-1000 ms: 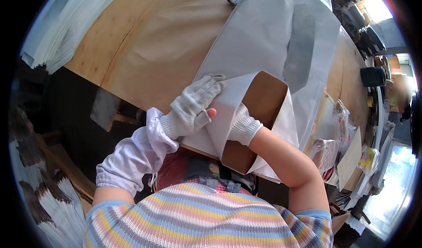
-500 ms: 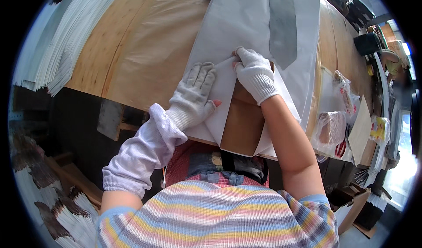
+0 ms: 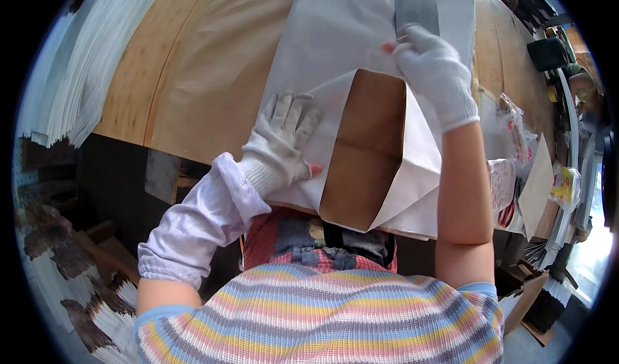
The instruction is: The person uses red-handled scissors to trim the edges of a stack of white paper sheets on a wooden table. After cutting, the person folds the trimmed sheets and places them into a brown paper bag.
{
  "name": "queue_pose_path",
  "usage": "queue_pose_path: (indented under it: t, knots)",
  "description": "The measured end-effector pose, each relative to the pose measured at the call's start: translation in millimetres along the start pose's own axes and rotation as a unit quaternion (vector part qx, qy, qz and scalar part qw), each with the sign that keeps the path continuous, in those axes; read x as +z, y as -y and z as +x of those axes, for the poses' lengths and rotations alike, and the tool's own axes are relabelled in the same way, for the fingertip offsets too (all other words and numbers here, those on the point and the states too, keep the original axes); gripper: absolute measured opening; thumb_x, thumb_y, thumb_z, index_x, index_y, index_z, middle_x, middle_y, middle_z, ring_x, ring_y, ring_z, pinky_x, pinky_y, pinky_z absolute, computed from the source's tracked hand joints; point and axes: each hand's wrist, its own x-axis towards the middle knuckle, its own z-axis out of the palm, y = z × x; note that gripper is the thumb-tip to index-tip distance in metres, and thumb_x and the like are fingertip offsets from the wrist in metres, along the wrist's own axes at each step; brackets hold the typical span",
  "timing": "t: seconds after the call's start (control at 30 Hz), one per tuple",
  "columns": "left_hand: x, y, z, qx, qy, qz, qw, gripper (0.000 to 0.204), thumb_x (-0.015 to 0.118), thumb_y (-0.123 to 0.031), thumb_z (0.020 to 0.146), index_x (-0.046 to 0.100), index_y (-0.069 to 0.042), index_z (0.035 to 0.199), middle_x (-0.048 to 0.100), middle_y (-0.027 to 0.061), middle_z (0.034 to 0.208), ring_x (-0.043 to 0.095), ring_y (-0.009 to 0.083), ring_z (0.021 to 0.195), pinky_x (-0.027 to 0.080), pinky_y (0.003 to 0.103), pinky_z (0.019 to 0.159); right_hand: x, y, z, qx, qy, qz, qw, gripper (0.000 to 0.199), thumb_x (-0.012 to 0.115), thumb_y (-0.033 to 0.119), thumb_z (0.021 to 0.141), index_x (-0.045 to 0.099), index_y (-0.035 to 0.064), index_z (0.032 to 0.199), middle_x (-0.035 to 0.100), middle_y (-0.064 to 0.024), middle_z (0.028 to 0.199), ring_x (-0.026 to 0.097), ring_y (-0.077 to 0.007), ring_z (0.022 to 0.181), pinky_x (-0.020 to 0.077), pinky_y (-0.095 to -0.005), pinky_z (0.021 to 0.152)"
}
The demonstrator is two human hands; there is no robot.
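Observation:
A white folded paper piece [image 3: 422,174], brown on its inner side [image 3: 366,148], lies at the table's near edge. It is opened out into a long brown panel with slanted white folds beside it. My left hand [image 3: 284,138], in a white glove with bare thumb tip, rests flat on the white paper left of the panel, fingers stretched out. My right hand [image 3: 435,70], also gloved, is beyond the panel's far right corner, at a flat grey strip [image 3: 416,3]. Its fingers look curled but are blurred, and the hand covers the strip's near end. Whether it grips the strip is unclear.
White sheets [image 3: 335,29] cover the table's middle, with brown paper [image 3: 225,61] to their left. A stack of white strips or sheets [image 3: 97,61] lies at far left. On the right are plastic-wrapped items [image 3: 501,177], red-handled scissors [image 3: 506,214] and a pale board [image 3: 537,186].
My right hand has left the brown panel and moved away and to the right, to the grey strip. The whole brown panel now shows. My left hand stays almost in place.

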Motion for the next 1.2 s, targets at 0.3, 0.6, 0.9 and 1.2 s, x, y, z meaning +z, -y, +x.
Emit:
queue_pose_path:
  t: [0.3,0.6,0.9,1.2]
  knots:
    - [-7.5,-11.1,82.0,0.137,-0.046,-0.087,0.986,0.099,0.085,-0.051,0.061,0.048,0.000,0.137,0.042,0.0247,0.142,0.037,0.0437,0.136,0.030,0.054,0.116,9.1,-90.3,88.4,0.100,-0.117,0.035,0.987,0.058,0.070,0.043,0.087,0.061,-0.0003,0.123,0.070,-0.0196,0.115,0.067,-0.0339,0.108,0.0507,-0.0408,0.093]
    - [-9.6,-18.5,15.7,-0.049,-0.047,-0.219,0.973,0.087,0.076,-0.055,0.075,0.050,0.000,0.138,0.048,0.0204,0.143,0.047,0.0390,0.131,0.031,0.050,0.117,-11.3,-72.8,-79.6,-0.218,0.012,0.132,0.967,0.010,0.062,0.001,0.088,0.066,0.0017,0.097,0.060,-0.0055,0.077,0.058,-0.0105,0.077,0.0485,-0.0281,0.069]
    - [-19.2,15.5,-63.4,-0.199,-0.060,0.035,0.977,0.095,0.072,-0.053,0.080,0.040,0.007,0.146,0.039,0.0260,0.154,0.029,0.0468,0.147,0.025,0.053,0.120,67.0,-91.6,-104.9,-0.110,-0.037,0.142,0.983,0.008,0.067,-0.002,0.080,0.061,-0.0017,0.086,0.061,-0.0147,0.076,0.059,-0.0254,0.065,0.0487,-0.0340,0.064]
    - [-0.6,-24.1,-47.9,0.002,-0.114,-0.115,0.987,0.066,0.080,-0.017,0.069,0.059,0.006,0.127,0.055,0.0214,0.137,0.046,0.0416,0.135,0.036,0.048,0.117,71.6,-82.8,-91.7,-0.130,-0.013,0.148,0.980,0.008,0.066,0.000,0.080,0.061,-0.0007,0.086,0.061,-0.0149,0.077,0.060,-0.0290,0.068,0.0486,-0.0353,0.065]
